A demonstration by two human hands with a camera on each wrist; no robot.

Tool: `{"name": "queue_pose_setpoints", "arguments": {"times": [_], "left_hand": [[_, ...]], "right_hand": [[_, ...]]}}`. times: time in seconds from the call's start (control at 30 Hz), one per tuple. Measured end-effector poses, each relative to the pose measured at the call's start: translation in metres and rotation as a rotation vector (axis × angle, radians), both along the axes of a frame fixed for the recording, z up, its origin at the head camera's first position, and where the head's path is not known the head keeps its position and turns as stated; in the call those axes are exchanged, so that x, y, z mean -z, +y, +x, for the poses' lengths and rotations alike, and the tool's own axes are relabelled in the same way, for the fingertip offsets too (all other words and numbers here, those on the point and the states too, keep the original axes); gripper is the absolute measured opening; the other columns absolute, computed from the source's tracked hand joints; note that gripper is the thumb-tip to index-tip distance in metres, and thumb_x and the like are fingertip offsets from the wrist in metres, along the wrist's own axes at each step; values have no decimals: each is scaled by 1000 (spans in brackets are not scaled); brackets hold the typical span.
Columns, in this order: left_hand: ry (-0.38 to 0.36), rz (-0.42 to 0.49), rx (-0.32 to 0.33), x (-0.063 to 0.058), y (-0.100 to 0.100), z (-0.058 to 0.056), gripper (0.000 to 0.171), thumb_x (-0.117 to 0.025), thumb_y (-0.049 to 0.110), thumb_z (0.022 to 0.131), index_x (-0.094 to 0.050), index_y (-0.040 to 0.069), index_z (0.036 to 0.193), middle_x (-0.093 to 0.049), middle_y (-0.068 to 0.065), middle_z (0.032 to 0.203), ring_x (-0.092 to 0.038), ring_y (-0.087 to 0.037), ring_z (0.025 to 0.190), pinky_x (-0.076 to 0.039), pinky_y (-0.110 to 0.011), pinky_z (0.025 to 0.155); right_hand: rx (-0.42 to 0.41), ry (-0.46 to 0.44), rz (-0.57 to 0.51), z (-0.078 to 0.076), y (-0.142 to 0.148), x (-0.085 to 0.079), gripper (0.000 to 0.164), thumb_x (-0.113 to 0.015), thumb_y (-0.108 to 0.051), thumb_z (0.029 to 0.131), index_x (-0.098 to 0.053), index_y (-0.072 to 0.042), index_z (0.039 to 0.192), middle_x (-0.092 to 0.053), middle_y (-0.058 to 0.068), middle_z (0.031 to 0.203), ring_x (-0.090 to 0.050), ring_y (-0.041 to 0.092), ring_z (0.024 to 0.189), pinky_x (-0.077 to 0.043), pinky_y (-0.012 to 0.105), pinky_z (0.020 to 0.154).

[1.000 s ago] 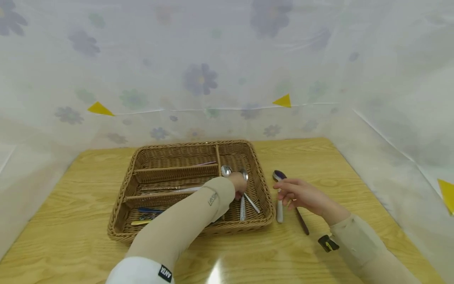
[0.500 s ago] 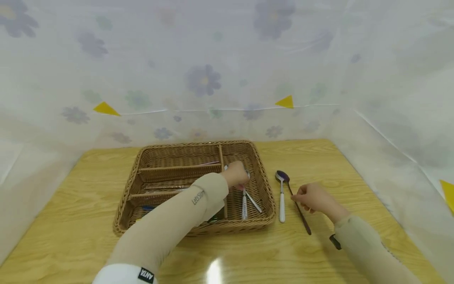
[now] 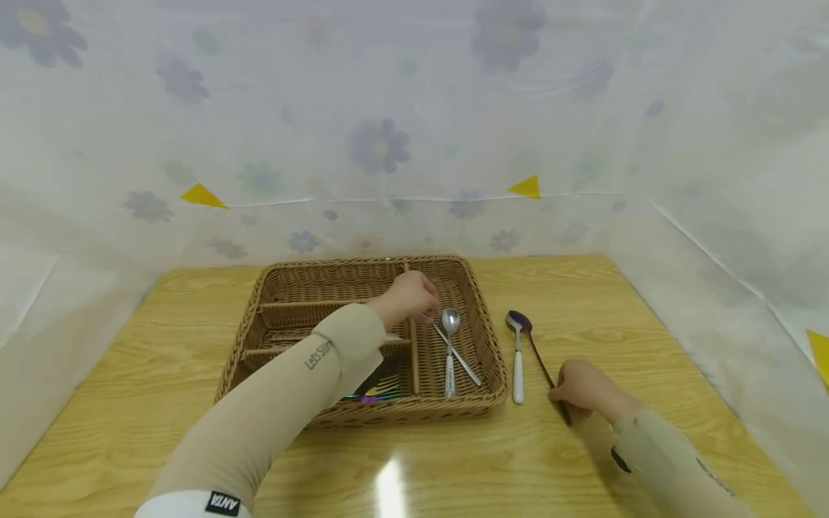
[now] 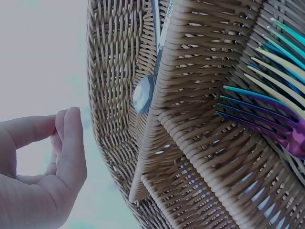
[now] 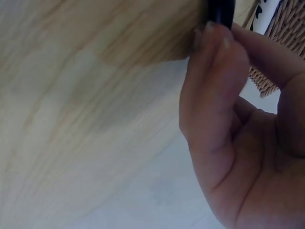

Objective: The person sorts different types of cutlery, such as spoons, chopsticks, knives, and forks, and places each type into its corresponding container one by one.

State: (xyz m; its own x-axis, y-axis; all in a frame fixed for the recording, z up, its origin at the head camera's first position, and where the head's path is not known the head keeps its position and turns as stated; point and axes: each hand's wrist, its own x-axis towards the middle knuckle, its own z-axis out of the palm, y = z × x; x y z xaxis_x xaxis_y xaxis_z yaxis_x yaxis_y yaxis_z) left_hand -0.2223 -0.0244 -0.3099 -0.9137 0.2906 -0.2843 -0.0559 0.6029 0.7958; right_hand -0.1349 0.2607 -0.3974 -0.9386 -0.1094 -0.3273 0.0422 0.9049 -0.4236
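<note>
My right hand (image 3: 585, 386) pinches the lower handle of a dark spoon (image 3: 537, 350) lying on the table; a dark bit of it (image 5: 221, 10) shows at the fingertips in the right wrist view. Beside it lies a silver spoon with a white handle (image 3: 518, 378), the bowls overlapping. My left hand (image 3: 409, 293) is above the wicker basket (image 3: 311, 265), fingers loosely bent and holding nothing. Below it, in the right compartment, a spoon with a patterned white handle (image 3: 450, 374) crosses a thin silver handle (image 3: 468, 368), whose upper end the hand hides.
Rainbow and gold forks (image 4: 274, 126) lie in the front compartment, partly behind my left sleeve (image 3: 285, 396). Wicker dividers (image 3: 414, 367) split the basket. The wooden table (image 3: 479, 460) ends at a flowered white curtain (image 3: 382, 223).
My left hand has drawn back and left from the spoons in the right compartment, uncovering a bowl. My right hand has come down and taken the dark spoon's handle.
</note>
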Motion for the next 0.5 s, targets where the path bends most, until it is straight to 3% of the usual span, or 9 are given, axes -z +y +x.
{"name": "queue_pose_setpoints", "arguments": {"times": [0.23, 0.37, 0.5], "left_hand": [[-11, -11, -37, 6, -2, -6, 31, -54, 0, 90, -53, -5, 121, -61, -21, 110, -58, -14, 65, -57, -33, 72], [-24, -20, -63, 6, -4, -5, 29, -55, 1, 91, -54, -5, 119, -62, -21, 106, -63, -21, 74, -57, -35, 76], [-27, -34, -63, 4, -4, -3, 26, -54, 2, 91, -56, -4, 117, -62, -21, 104, -65, -24, 81, -57, -34, 76]], "right_hand": [[5, 27, 13, -3, 3, 0, 30, -59, -5, 81, -49, -9, 53, -40, -6, 43, -37, 6, 40, -36, 19, 41], [15, 44, -8, -7, 5, -4, 23, -56, -6, 86, -55, -4, 63, -46, -2, 48, -43, 8, 42, -41, 23, 44], [55, 21, -107, -10, 6, -7, 22, -55, -7, 90, -57, 0, 69, -52, 1, 52, -50, 9, 44, -49, 26, 48]]}}
